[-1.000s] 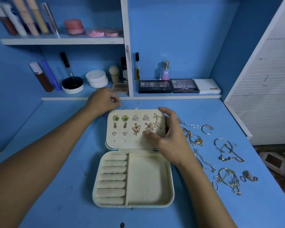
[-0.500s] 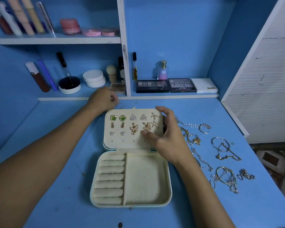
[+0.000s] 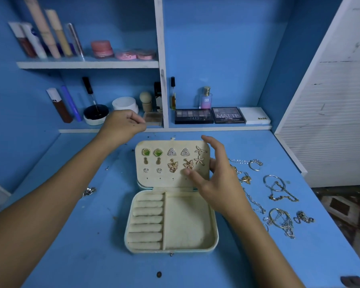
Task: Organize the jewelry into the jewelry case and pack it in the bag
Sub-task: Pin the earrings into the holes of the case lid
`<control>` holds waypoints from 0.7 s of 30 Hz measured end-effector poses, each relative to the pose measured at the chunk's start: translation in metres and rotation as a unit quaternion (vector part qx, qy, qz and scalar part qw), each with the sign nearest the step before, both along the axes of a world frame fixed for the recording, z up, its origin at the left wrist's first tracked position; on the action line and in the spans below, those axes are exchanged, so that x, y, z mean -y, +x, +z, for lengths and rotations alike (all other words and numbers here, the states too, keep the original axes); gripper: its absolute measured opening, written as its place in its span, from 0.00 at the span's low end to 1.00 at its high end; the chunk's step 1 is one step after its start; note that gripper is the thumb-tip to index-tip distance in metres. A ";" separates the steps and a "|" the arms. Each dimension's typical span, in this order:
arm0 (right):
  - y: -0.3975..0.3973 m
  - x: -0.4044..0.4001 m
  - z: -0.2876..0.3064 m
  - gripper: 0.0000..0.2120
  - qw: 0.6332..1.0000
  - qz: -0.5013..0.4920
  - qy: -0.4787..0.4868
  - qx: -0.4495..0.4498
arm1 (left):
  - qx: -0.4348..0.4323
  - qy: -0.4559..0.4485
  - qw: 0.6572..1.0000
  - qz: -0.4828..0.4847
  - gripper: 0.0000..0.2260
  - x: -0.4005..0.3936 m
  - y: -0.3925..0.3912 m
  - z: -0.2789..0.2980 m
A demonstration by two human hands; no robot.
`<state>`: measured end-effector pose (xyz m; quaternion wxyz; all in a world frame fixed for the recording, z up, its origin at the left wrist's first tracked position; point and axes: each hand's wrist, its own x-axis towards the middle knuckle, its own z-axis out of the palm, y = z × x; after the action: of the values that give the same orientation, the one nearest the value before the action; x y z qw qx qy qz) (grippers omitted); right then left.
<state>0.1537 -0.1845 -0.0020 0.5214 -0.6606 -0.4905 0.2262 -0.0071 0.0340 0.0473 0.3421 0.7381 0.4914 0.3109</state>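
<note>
The case (image 3: 171,221) lies open on the desk (image 3: 71,235), earrings (image 3: 172,161) pinned in its lid. The right hand (image 3: 218,183), fingers spread, hovers at the lid's right edge. The left hand (image 3: 123,125) is fisted behind it. Chains (image 3: 279,204) lie right of the case

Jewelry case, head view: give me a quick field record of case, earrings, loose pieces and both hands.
case: jewelry case open on the blue table, lid panel raised at the far end
earrings: twelve pinned on the lid panel, in pairs
ring rolls: bare
open compartment: bare
loose jewelry: chains and bangles on the table right of the case
left hand: fist, behind the case's far left corner
right hand: fingers spread at the lid's right edge, holding nothing
</note>
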 end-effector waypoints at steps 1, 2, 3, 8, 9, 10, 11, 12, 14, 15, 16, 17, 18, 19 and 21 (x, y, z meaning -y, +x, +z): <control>0.000 0.001 -0.001 0.35 1.000 -0.004 -0.005 0.010 | 0.008 -0.014 1.000 -0.004 0.03 0.002 -0.003 0.001; 0.000 0.003 -0.001 0.35 1.000 -0.005 -0.007 0.019 | 0.015 -0.023 1.000 -0.011 0.03 0.005 -0.005 0.001; 0.000 0.005 -0.002 0.36 1.000 -0.006 -0.006 0.027 | 0.020 -0.029 0.999 -0.018 0.03 0.008 -0.008 0.003; -0.003 0.017 0.002 0.36 0.999 -0.002 0.013 0.042 | 0.045 -0.029 0.997 -0.057 0.02 0.022 -0.018 0.012; -0.004 0.019 0.002 0.36 0.999 -0.001 0.019 0.035 | 0.045 -0.030 0.996 -0.067 0.02 0.025 -0.019 0.013; -0.005 0.021 0.002 0.35 0.999 0.001 0.024 0.030 | 0.045 -0.031 0.995 -0.079 0.02 0.029 -0.019 0.015; -0.006 0.023 0.001 0.35 0.999 0.003 0.028 0.025 | 0.042 -0.030 0.994 -0.091 0.02 0.033 -0.019 0.017; -0.007 0.026 -0.001 0.35 0.999 0.006 0.033 0.022 | 0.038 -0.030 0.993 -0.106 0.03 0.038 -0.020 0.019; -0.008 0.029 -0.007 0.35 0.999 0.010 0.043 0.030 | 0.028 -0.027 0.990 -0.136 0.04 0.046 -0.021 0.022; -0.008 0.030 -0.010 0.34 0.998 0.011 0.047 0.035 | 0.020 -0.026 0.988 -0.148 0.05 0.049 -0.022 0.024; -0.008 0.032 -0.013 0.34 0.998 0.014 0.051 0.033 | 0.012 -0.026 0.987 -0.158 0.05 0.052 -0.022 0.024; -0.008 0.033 -0.015 0.33 0.998 0.019 0.055 0.026 | 0.007 -0.028 0.985 -0.168 0.05 0.056 -0.022 0.025; -0.007 0.034 -0.017 0.31 0.998 0.023 0.059 0.020 | 0.005 -0.030 0.984 -0.177 0.06 0.059 -0.022 0.025; -0.005 0.034 -0.019 0.29 0.998 0.026 0.062 0.016 | 0.005 -0.033 0.982 -0.186 0.06 0.062 -0.021 0.026; -0.004 0.035 -0.022 0.20 0.997 0.027 0.069 0.007 | -0.004 -0.035 0.978 -0.204 0.05 0.069 -0.019 0.027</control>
<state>0.1495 -0.2193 -0.0240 0.5557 -0.6116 -0.5262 0.2009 -0.0258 -0.0347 0.0740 0.4221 0.8118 0.3420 0.2140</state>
